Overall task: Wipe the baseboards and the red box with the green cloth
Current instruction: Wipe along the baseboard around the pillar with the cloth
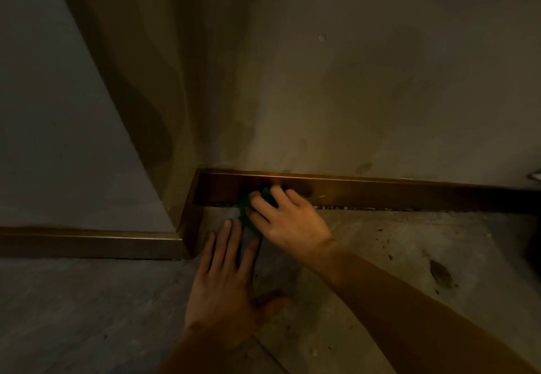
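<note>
Right hand (288,221) presses the cloth (248,212) to the baseboard (380,195) near the corner; left hand (228,285) flat on the floor (87,315), fingers spread. Risk: cloth slips w/ loose hold. Box not in view.

A plain, dull beige plastered wall (366,86) fills the upper part of the view, marked with faint darker smudges low down and one small raised bump near its top. To its left a projecting corner column (140,80) in a darker brownish tone juts forward, with a flat grey wall face (49,110) beside it. Below lies a grey mottled concrete floor (395,256), speckled with dark spots and a larger dark stain at right.
</note>
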### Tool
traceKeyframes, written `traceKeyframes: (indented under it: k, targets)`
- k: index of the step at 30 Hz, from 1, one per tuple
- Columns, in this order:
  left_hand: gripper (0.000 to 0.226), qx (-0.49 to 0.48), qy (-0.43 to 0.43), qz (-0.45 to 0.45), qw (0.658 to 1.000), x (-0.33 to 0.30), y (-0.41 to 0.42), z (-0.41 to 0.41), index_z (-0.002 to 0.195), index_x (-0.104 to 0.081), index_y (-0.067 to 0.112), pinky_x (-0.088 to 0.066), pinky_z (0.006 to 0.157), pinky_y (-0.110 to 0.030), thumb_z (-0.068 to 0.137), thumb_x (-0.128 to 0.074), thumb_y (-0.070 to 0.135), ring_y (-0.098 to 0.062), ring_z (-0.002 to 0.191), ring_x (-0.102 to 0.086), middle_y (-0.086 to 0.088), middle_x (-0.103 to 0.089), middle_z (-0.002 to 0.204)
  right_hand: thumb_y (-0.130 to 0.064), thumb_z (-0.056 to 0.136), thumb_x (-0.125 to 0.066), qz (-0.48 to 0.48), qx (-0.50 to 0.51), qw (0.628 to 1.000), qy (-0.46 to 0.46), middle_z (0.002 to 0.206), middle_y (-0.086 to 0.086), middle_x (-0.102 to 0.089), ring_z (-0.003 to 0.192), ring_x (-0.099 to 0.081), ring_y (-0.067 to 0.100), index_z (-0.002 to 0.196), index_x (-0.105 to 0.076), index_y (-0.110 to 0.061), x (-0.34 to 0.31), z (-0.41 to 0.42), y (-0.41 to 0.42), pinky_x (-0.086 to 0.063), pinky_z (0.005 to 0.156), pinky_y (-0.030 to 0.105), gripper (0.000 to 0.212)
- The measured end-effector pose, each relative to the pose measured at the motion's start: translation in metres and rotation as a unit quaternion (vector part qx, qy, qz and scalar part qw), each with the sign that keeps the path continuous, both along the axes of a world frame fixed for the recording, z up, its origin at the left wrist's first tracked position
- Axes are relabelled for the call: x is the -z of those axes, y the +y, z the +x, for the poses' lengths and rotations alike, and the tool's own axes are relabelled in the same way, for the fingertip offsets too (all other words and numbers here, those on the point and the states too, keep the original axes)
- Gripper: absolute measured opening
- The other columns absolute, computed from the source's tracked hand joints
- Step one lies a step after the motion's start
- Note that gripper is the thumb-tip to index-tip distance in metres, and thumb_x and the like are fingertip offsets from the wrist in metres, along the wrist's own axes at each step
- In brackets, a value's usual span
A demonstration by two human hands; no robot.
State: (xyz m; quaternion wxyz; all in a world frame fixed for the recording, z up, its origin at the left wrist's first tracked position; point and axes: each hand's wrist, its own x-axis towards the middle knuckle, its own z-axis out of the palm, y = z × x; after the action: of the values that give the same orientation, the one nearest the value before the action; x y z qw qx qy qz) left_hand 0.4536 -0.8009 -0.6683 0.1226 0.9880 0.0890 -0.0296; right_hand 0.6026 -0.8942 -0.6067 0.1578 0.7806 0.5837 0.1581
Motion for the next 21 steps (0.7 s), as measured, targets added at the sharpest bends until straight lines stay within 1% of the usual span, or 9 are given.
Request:
traceKeyframes:
  k: [1, 4, 5, 7, 9, 13, 19, 21]
  targets:
    - [0.115, 0.000, -0.003, -0.003, 1.000, 0.000, 0.001, 0.000, 0.158, -0.025, 0.018, -0.014, 0.122, -0.056, 0.075, -0.029, 0.097, -0.030, 0.155, 0.006, -0.016, -0.006, 0.168, -0.007, 0.091, -0.039, -0.008, 0.001, 1.000, 0.000, 0.134, 0.012, -0.052, 0.111, -0.052, 0.040, 0.125, -0.059, -0.012, -0.001, 0.004, -0.006, -0.050, 0.082, 0.043, 0.040]
    - [0.115, -0.001, -0.013, -0.010, 1.000, 0.002, 0.001, 0.000, 0.160, -0.018, 0.021, -0.017, 0.121, -0.056, 0.074, -0.030, 0.097, -0.030, 0.155, 0.003, -0.014, -0.004, 0.168, -0.010, 0.085, -0.059, -0.013, 0.026, 1.000, -0.001, 0.132, 0.012, -0.056, 0.110, -0.056, 0.041, 0.126, -0.062, -0.013, -0.006, 0.012, -0.026, -0.054, 0.081, 0.044, 0.042]
    - [0.114, -0.001, -0.015, -0.012, 1.000, 0.003, 0.001, 0.000, 0.160, -0.018, 0.022, -0.018, 0.121, -0.057, 0.074, -0.030, 0.097, -0.030, 0.155, 0.002, -0.014, -0.005, 0.168, -0.010, 0.081, -0.066, -0.019, 0.039, 0.999, 0.003, 0.132, 0.012, -0.056, 0.110, -0.056, 0.041, 0.127, -0.062, -0.014, -0.007, 0.015, -0.033, -0.055, 0.081, 0.045, 0.047]
    - [0.112, -0.001, -0.019, -0.016, 1.000, 0.004, 0.002, 0.000, 0.160, -0.019, 0.023, -0.018, 0.121, -0.057, 0.075, -0.030, 0.096, -0.030, 0.155, 0.001, -0.014, -0.007, 0.168, -0.010, 0.070, -0.079, -0.049, 0.065, 0.996, 0.022, 0.134, 0.013, -0.055, 0.111, -0.054, 0.043, 0.130, -0.060, -0.014, -0.008, 0.020, -0.048, -0.055, 0.082, 0.048, 0.063]
    - [0.112, -0.001, -0.018, -0.016, 1.000, 0.004, 0.001, 0.000, 0.160, -0.019, 0.023, -0.017, 0.121, -0.057, 0.075, -0.030, 0.096, -0.030, 0.155, 0.001, -0.014, -0.007, 0.168, -0.009, 0.063, -0.084, -0.063, 0.087, 0.994, 0.032, 0.133, 0.014, -0.055, 0.110, -0.053, 0.042, 0.131, -0.060, -0.014, -0.012, 0.025, -0.062, -0.055, 0.081, 0.049, 0.073]
    - [0.112, 0.002, -0.017, -0.012, 1.000, 0.004, 0.001, 0.001, 0.160, -0.018, 0.023, -0.015, 0.121, -0.056, 0.075, -0.032, 0.096, -0.030, 0.155, 0.002, -0.014, -0.007, 0.168, -0.008, 0.064, -0.083, -0.080, 0.130, 0.988, 0.013, 0.133, 0.014, -0.055, 0.110, -0.052, 0.042, 0.132, -0.060, -0.014, -0.014, 0.034, -0.086, -0.054, 0.080, 0.050, 0.072]
    - [0.111, 0.006, -0.017, -0.011, 1.000, 0.002, 0.003, 0.000, 0.160, -0.011, 0.026, -0.009, 0.121, -0.054, 0.076, -0.027, 0.096, -0.029, 0.155, 0.007, -0.013, -0.003, 0.168, -0.004, 0.072, -0.067, -0.055, 0.175, 0.983, 0.004, 0.129, 0.015, -0.056, 0.105, -0.050, 0.042, 0.130, -0.061, -0.011, -0.014, 0.041, -0.111, -0.050, 0.075, 0.049, 0.058]
    - [0.111, 0.007, -0.016, -0.009, 1.000, 0.001, 0.003, -0.001, 0.160, -0.012, 0.025, -0.008, 0.122, -0.053, 0.077, -0.027, 0.096, -0.029, 0.155, 0.007, -0.013, -0.003, 0.168, -0.005, 0.072, -0.070, -0.053, 0.193, 0.980, 0.004, 0.128, 0.014, -0.056, 0.104, -0.048, 0.041, 0.128, -0.062, -0.012, -0.016, 0.041, -0.117, -0.049, 0.074, 0.048, 0.057]
